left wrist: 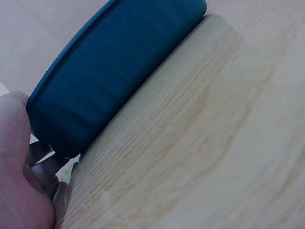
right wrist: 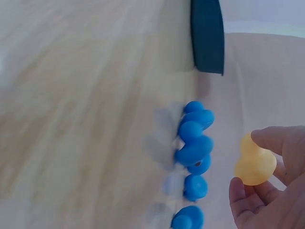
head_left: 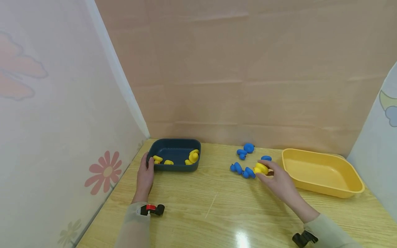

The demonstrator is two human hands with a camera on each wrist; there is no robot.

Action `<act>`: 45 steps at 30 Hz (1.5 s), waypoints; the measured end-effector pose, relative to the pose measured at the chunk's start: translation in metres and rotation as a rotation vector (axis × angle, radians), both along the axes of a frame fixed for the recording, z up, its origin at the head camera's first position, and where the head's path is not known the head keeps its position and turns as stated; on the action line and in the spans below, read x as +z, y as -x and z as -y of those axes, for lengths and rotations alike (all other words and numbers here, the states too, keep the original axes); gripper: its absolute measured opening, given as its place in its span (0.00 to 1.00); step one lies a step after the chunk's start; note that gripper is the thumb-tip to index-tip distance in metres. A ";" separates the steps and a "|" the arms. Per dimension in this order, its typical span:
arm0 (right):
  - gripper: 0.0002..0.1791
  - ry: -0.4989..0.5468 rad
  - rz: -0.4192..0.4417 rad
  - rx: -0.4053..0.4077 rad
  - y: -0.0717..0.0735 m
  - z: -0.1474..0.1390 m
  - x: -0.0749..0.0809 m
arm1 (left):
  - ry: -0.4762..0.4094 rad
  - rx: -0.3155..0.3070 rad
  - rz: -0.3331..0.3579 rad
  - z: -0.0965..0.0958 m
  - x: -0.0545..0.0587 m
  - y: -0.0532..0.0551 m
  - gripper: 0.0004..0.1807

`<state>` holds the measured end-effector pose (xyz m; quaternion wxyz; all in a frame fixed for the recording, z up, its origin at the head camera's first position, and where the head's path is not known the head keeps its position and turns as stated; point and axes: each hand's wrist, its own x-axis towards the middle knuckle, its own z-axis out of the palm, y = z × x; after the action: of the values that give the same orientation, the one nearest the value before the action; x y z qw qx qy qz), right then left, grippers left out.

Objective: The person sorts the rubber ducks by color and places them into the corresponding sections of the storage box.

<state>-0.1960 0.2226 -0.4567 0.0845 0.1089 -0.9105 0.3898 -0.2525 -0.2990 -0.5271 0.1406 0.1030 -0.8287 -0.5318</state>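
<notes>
At the left, my left hand (head_left: 145, 175) grips the near left corner of a dark blue tray (head_left: 173, 168). In the left wrist view the thumb (left wrist: 14, 117) lies against the tray's outer wall, with other fingers behind the corner. Several yellow rubber ducks (head_left: 193, 157) lie inside that tray. Between thumb and fingertips, my right hand (head_left: 283, 182) pinches another yellow duck (head_left: 261, 168); the right wrist view shows this duck (right wrist: 256, 162) held off the table. Just left of and beyond that hand sit several blue ducks (head_left: 237, 167), one partly hidden by the fingers.
A yellow tray (head_left: 322, 186) stands on the wooden table (head_left: 198, 206) to the right of my right hand. Brown paper (head_left: 245, 75) covers the wall behind the table. A flowered white wall (head_left: 71, 117) borders the left side, and another panel the right.
</notes>
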 end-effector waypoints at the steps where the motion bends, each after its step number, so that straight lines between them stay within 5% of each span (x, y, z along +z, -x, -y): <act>1: 0.31 0.004 -0.002 0.000 0.001 0.002 0.002 | 0.002 -0.001 0.001 0.000 0.000 0.000 0.39; 14: 0.30 0.073 -0.035 0.037 0.019 0.040 0.021 | 0.012 0.000 0.002 -0.002 0.000 0.001 0.39; 45: 0.30 0.227 -0.015 0.183 0.039 0.132 0.028 | 0.009 0.012 -0.002 -0.001 -0.001 0.000 0.37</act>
<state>-0.2353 0.0909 -0.4287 0.0672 0.1838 -0.8462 0.4957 -0.2528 -0.2983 -0.5283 0.1450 0.1069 -0.8303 -0.5274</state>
